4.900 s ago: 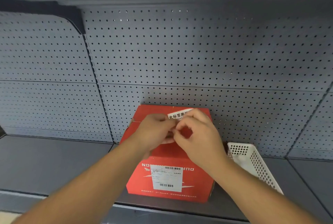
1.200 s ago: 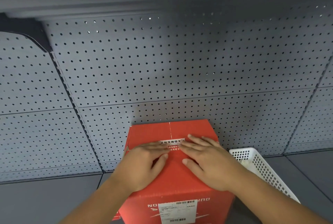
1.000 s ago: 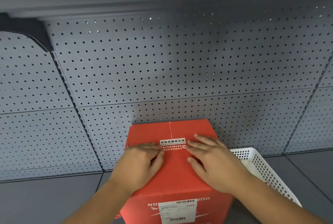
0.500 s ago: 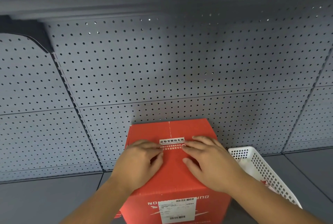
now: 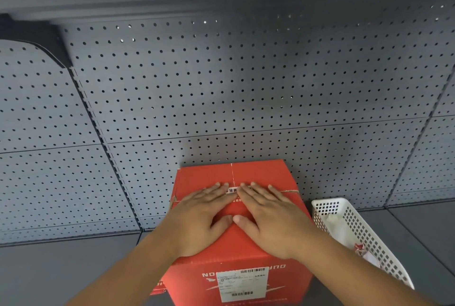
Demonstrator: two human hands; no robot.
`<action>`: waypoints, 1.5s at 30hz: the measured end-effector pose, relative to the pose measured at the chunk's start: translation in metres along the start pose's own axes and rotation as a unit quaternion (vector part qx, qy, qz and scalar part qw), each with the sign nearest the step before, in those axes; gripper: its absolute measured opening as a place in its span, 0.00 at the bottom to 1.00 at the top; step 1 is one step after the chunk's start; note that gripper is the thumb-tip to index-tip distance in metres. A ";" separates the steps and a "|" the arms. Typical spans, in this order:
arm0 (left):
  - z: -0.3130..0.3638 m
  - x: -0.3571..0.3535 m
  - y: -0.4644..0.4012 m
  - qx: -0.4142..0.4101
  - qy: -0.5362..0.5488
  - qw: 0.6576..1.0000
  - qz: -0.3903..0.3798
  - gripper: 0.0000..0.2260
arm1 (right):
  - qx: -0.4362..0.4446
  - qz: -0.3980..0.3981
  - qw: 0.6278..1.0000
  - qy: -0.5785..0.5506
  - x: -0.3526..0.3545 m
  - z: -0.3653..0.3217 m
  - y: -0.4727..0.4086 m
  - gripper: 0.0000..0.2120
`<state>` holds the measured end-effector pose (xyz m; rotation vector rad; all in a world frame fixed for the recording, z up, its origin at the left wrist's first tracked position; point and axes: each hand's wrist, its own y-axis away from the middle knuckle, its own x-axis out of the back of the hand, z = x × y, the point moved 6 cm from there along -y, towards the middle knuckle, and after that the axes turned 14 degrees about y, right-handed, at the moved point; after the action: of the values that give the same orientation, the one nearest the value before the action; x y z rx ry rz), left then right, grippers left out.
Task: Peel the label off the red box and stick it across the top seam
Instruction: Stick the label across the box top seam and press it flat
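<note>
Red box (image 5: pixel 236 251) is sitting on the grey shelf (image 5: pixel 61 268) right up against the pegboard (image 5: pixel 221 96), one white basket (image 5: pixel 364 234) just beside it on my right. I've got both hands flat and spread on its top, left hand (image 5: pixel 197 219) and right hand (image 5: pixel 273 219), holding nothing, fingertips pressing the one small label (image 5: pixel 232 191) across the seam. One more sticker, a shipping label (image 5: pixel 242 284), is on the front face.

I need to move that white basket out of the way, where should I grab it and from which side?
Grip the white basket by its near long rim, coming from above on the right with the right hand. It leans tilted beside the red box, so its open top faces up and toward you.
</note>
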<state>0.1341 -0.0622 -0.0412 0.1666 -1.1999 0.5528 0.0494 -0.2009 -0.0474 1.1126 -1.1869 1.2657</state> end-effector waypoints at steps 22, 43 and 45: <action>-0.010 0.013 0.016 0.025 0.004 0.987 0.159 0.13 | -0.094 0.110 0.988 0.053 0.010 0.019 0.022 0.23; 0.036 0.019 0.049 0.089 -0.091 0.973 0.191 0.15 | -0.048 0.131 0.990 0.036 0.029 0.013 0.065 0.22; 0.042 0.021 0.056 0.102 -0.085 0.970 0.202 0.17 | -0.058 0.136 0.988 0.034 0.032 0.006 0.074 0.23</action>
<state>0.0765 -0.0243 -0.0158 0.1459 -1.3525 1.0374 -0.0258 -0.2032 -0.0184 0.8364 -1.3768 1.4097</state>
